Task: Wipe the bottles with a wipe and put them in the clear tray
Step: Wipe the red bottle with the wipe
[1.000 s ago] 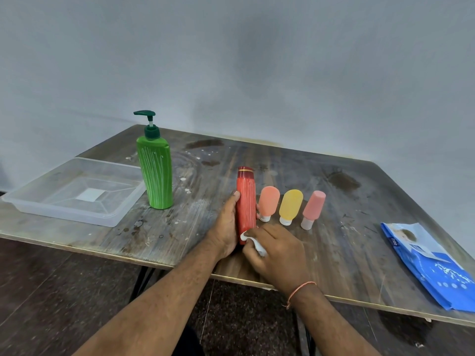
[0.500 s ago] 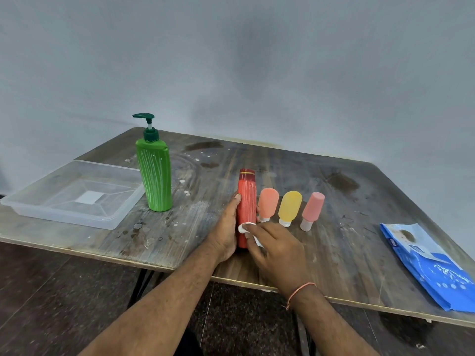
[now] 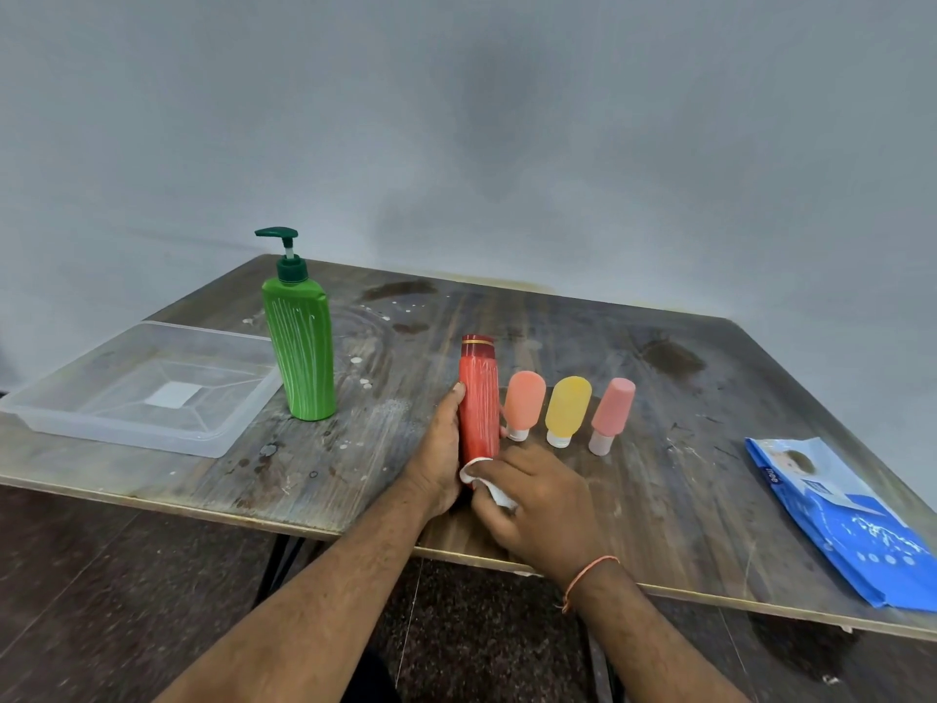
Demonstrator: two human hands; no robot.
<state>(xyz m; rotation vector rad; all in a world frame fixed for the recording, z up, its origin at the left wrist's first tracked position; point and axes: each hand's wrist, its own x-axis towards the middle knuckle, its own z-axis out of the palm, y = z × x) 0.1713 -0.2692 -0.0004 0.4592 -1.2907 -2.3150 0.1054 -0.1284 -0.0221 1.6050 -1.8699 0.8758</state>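
The red bottle (image 3: 478, 398) stood upright on the worktop (image 3: 659, 398), the landmark for everything else here. The left hand (image 3: 440, 459) wrapped its grip around the bottle's lower left side, steadying it, while the right hand (image 3: 537, 504) pinched a white wipe (image 3: 487, 482) against the bottle's base. Just right of the red bottle stood three small tubes on their caps: an orange tube (image 3: 524, 404), a yellow tube (image 3: 567, 409) and a pink tube (image 3: 611, 414). Left of it stood the green pump bottle (image 3: 302, 355), and further left the clear tray (image 3: 137, 428) (nothing lay in it). The blue wipe pack (image 3: 841, 520) lay well to the right. The step in hand looked like wiping the first bottle; next would likely come working the wipe up its side, then carrying it past the pump bottle into the tray.
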